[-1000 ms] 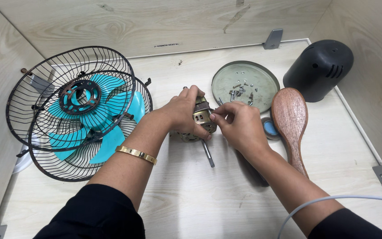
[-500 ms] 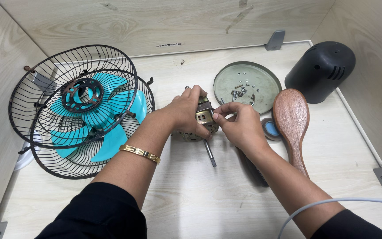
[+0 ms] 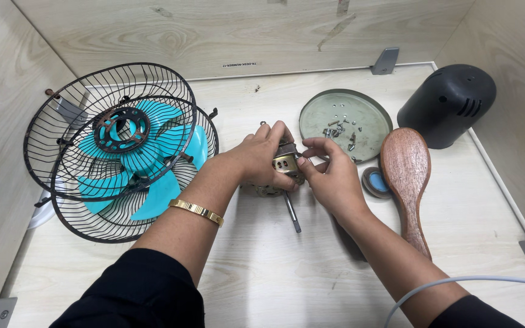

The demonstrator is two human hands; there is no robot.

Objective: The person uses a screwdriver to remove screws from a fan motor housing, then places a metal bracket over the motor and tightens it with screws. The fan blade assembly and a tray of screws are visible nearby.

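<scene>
Both forearms reach in from the near edge of the table (image 3: 262, 267) and meet at its middle. The left hand (image 3: 256, 159) wraps over the top of a small fan motor (image 3: 284, 170), fingers curled and closed around its body, a gold bangle (image 3: 197, 211) on the wrist. The right hand (image 3: 329, 176) comes in from the right, thumb and forefinger pinched together on the motor's brass-coloured face. The motor's steel shaft (image 3: 291, 211) points toward the near edge.

A small white label (image 3: 239, 64) sits low on the back wall.

Two black wire fan guards (image 3: 116, 152) with a teal blade (image 3: 147, 164) fill the left side. Toward the far right corner lie a round metal plate (image 3: 369, 115) with loose screws and a black motor cover (image 3: 448, 103); a wooden brush (image 3: 407, 176) lies just right of the hands. Open tabletop remains along the near edge between the arms.
</scene>
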